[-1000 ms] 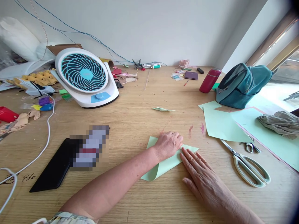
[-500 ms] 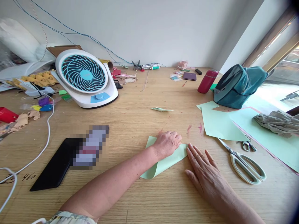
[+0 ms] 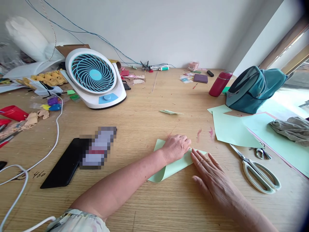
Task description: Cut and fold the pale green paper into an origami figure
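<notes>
Green paper [image 3: 172, 166] lies folded on the desk [image 3: 145, 129] w/ both hands on it. Left hand [image 3: 175, 147] presses knuckles-down, fingers curled, gripping nothing; right hand [image 3: 209, 170] lies flat, fingers spread, tips on the fold's edge. Looks like the creasing step; next probably needs a firm swipe along the fold. Scissors [image 3: 259, 170] sit to the right.

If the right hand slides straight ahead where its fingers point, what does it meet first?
Probably the left hand: the right hand lies flat, fingertips on the folded green paper, pointing up-left at its knuckles. Depth is unclear.
</notes>
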A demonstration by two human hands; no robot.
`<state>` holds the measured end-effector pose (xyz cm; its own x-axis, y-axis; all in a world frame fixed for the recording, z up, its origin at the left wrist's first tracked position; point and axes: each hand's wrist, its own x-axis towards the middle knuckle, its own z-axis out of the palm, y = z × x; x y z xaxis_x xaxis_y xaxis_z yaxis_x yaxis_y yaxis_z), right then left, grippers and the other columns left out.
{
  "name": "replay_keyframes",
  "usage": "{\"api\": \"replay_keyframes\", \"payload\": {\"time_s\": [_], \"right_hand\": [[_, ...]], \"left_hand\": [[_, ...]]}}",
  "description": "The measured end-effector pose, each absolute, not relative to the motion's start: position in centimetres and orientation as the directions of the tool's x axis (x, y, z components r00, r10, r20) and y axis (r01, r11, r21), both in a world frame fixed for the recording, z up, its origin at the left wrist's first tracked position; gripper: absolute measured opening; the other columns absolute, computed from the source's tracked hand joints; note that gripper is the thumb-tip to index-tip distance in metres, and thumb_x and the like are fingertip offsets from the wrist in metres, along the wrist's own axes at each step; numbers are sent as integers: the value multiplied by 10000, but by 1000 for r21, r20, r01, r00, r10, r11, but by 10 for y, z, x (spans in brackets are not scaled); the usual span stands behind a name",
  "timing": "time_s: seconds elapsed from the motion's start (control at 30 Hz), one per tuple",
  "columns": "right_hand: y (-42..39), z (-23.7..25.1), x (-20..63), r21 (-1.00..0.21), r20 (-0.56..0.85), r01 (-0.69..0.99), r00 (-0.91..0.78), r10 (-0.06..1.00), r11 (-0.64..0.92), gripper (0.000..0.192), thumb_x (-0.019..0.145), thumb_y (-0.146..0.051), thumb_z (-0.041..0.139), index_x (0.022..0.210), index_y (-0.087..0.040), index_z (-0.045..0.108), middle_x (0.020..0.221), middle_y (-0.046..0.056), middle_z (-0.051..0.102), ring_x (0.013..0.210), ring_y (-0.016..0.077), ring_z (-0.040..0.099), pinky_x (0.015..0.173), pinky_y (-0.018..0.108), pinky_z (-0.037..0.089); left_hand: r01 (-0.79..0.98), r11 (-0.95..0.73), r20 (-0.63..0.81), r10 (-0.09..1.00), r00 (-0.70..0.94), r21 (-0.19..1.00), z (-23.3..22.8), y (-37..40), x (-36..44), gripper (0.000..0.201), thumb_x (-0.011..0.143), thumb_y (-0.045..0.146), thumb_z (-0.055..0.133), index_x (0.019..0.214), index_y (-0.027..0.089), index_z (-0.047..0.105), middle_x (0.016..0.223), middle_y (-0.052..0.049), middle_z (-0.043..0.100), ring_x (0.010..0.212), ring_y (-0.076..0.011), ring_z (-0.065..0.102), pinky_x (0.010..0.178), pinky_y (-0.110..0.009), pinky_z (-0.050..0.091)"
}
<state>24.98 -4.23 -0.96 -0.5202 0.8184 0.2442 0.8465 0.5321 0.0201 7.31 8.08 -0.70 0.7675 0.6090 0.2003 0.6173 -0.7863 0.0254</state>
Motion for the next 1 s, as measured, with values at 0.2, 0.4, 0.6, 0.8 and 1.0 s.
{"api": "replay_keyframes", "payload": {"time_s": [0.2, 0.4, 0.6, 0.8, 1.0], "right_hand": [[-53, -13, 252, -11, 216, 802, -582, 784, 598, 744, 978, -382, 437, 1561, -86, 82, 1567, 186, 287, 1448, 306, 282, 1135, 533, 339], [-50, 4, 259, -123, 151, 703, -684, 713, 700, 705, 976, -349, 479, 1559, -131, 148, 1572, 127, 295, 1452, 279, 273, 1174, 493, 305], [-41, 1, 248, -182, 149, 646, -727, 671, 741, 710, 976, -367, 484, 1556, -123, 154, 1571, 123, 296, 1450, 271, 278, 1173, 476, 312], [-57, 5, 242, -233, 130, 585, -773, 621, 777, 746, 953, -412, 520, 1546, -94, 198, 1590, 135, 241, 1466, 280, 224, 1194, 443, 271], [-46, 12, 249, -261, 212, 553, -767, 606, 792, 626, 991, -371, 442, 1536, -123, 259, 1556, 118, 347, 1438, 260, 311, 1165, 426, 348]], "left_hand": [[616, -787, 194, 608, 770, 23, -7, 81, 73, 187, 990, 336, 435, 970, 188, 548, 977, -36, 619, 894, -206, 601, 699, -322, 439], [617, -787, 186, 608, 772, 9, -7, 81, 74, 190, 989, 331, 440, 985, 181, 558, 990, -47, 624, 908, -205, 604, 723, -321, 451], [627, -778, 178, 621, 764, 21, -9, 82, 76, 185, 982, 331, 461, 979, 178, 565, 1003, -53, 631, 933, -204, 604, 760, -314, 447], [619, -784, 197, 614, 765, 40, -9, 82, 74, 179, 982, 319, 453, 977, 184, 570, 994, -44, 630, 923, -206, 610, 738, -313, 437], [613, -789, 222, 603, 766, 28, -13, 83, 74, 207, 990, 327, 426, 977, 182, 573, 970, -44, 626, 902, -205, 609, 725, -310, 434]]}}
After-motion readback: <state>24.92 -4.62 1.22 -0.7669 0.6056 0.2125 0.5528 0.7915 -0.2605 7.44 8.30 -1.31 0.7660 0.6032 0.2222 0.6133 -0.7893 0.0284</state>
